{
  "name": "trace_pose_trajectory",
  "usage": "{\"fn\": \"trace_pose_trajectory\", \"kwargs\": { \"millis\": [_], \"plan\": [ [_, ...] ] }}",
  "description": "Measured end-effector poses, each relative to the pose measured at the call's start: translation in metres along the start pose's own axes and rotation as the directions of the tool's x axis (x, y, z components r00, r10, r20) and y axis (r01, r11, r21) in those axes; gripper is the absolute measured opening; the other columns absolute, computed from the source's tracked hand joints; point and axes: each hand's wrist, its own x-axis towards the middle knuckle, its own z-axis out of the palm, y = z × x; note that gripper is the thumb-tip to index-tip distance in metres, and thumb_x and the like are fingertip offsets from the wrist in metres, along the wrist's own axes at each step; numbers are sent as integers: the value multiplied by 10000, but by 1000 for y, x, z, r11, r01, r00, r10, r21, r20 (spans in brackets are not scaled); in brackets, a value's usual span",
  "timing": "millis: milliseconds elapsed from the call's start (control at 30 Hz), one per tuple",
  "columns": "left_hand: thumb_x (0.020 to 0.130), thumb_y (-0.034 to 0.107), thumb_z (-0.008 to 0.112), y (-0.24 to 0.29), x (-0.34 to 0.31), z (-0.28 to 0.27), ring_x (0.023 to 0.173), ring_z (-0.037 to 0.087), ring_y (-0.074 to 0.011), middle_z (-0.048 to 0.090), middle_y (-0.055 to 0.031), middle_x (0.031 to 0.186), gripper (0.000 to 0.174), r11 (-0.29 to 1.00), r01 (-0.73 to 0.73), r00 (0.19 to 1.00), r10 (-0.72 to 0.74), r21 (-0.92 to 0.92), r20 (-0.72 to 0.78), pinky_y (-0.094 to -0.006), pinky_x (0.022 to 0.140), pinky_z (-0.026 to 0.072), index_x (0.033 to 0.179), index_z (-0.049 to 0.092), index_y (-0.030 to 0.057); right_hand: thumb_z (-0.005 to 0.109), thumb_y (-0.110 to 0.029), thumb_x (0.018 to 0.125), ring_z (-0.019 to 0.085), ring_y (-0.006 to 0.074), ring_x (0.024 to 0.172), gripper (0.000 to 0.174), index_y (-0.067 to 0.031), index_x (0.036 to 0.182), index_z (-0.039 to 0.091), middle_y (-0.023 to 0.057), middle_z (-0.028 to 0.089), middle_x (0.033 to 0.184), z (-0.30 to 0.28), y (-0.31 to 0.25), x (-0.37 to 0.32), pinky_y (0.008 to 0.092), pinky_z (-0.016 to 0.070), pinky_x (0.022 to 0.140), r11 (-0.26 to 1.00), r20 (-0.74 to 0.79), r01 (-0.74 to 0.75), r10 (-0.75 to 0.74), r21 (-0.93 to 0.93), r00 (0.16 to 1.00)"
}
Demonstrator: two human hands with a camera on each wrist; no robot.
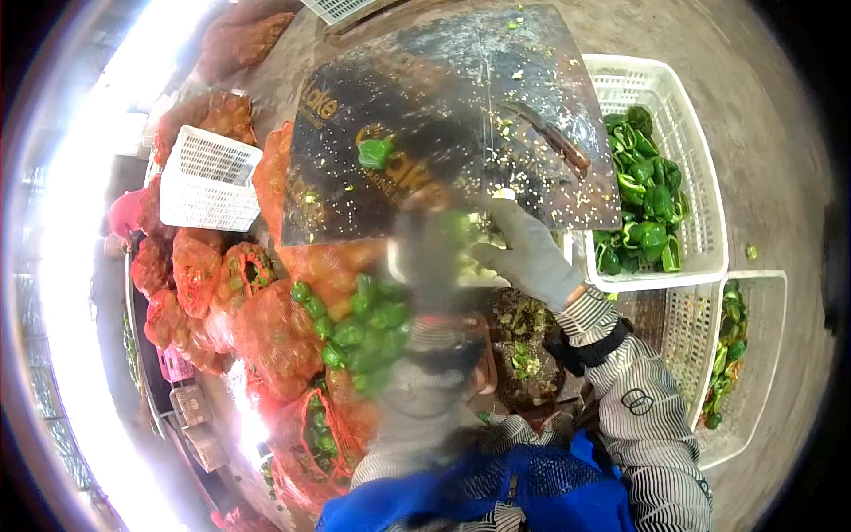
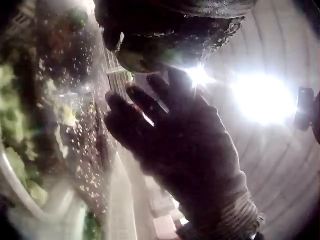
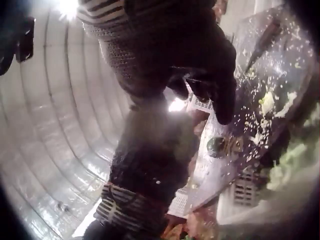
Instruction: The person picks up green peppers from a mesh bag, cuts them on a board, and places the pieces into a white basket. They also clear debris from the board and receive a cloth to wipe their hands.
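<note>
My gloved left hand [image 1: 434, 253] is strongly blurred over the near edge of the dark board [image 1: 355, 213]. In the left wrist view, a green pepper [image 2: 137, 62] shows partly beneath its dark fingers, the rest hidden by the glove. Close beside it is my gloved right hand [image 1: 536, 262], fingers apart and fairly straight in the left wrist view [image 2: 175, 140]. Under both hands stands a white basket [image 1: 399, 266] with pale green scraps. Another green pepper [image 1: 374, 153] lies on the board, and a knife [image 1: 558, 142] rests at its right side.
Scattered seeds cover the board. At right stands a white crate [image 1: 705, 191] of cut green peppers [image 1: 651, 195], with another crate [image 1: 767, 355] below. Red mesh sacks [image 1: 275, 337] and loose peppers [image 1: 350, 332] crowd the left, near a white crate [image 1: 208, 182].
</note>
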Motion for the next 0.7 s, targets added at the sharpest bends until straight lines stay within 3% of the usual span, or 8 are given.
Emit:
{"fn": "trace_pose_trajectory", "kwargs": {
  "millis": [67,133,200,300,333,367,533,700],
  "plan": [
    [881,35,615,-11,0,12,1030,581,-140,603,-62,1180,402,500,-468,878,356,729,320,-269,860,512,1271,524,-1,603,30,810,607,242,1088,504,-32,1305,533,141,625,1206,-2,8,9,329,471,963,994,-39,53,-49,93,998],
    [901,62,534,-18,21,14,842,629,-151,631,-89,1105,380,749,-224,967,92,624,237,-258,700,509,1281,523,72,692,-62,752,611,258,1088,526,-53,1262,563,153,594,1217,-31,19,19,352,505,934,962,-78,-57,81,266,994],
    [890,34,526,-19,49,25,969,598,-153,615,-101,1131,398,571,-607,794,429,552,430,-275,785,492,1286,522,76,641,-18,765,607,226,1096,431,-52,1194,616,137,606,1217,-75,16,19,339,511,912,942,-273,-275,321,191,907],
    [840,253,654,43,82,52,1150,532,-228,584,-124,1212,473,980,198,944,-199,-28,-265,-383,971,431,1269,544,88,597,-41,799,598,278,1109,456,-89,1252,594,152,578,1261,-144,46,8,376,491,925,953,-631,-282,151,-112,761],
    [809,314,684,14,143,-17,1159,529,-270,577,-137,1224,542,749,-74,990,137,658,-44,-422,992,416,1283,532,102,597,-58,810,590,297,1118,457,-96,1266,588,158,568,1273,-161,55,0,386,478,942,880,-687,-375,80,-292,722],
    [778,376,714,-15,205,-87,1169,525,-313,570,-151,1236,613,60,-235,874,450,970,183,-461,1013,400,1297,520,115,597,-58,810,590,297,1118,457,-96,1266,588,158,568,1273,-170,64,-7,386,478,942,877,-688,-383,86,-291,720],
    [753,395,727,-34,260,-121,1186,498,-426,551,-186,1252,670,-214,130,991,2,968,-133,-484,1003,420,1338,482,181,602,-81,832,538,322,1184,458,-92,1289,565,156,563,1279,-176,71,-10,399,421,1009,795,-551,-419,130,-439,825],
    [774,275,743,-43,195,-82,1061,584,-418,559,-207,1184,562,-251,-20,1000,-21,968,15,-475,885,504,1272,491,207,634,-148,854,569,327,1123,366,-82,1213,604,166,593,1212,-135,57,9,406,460,954,759,-380,-375,182,-532,907]
  ]
}}
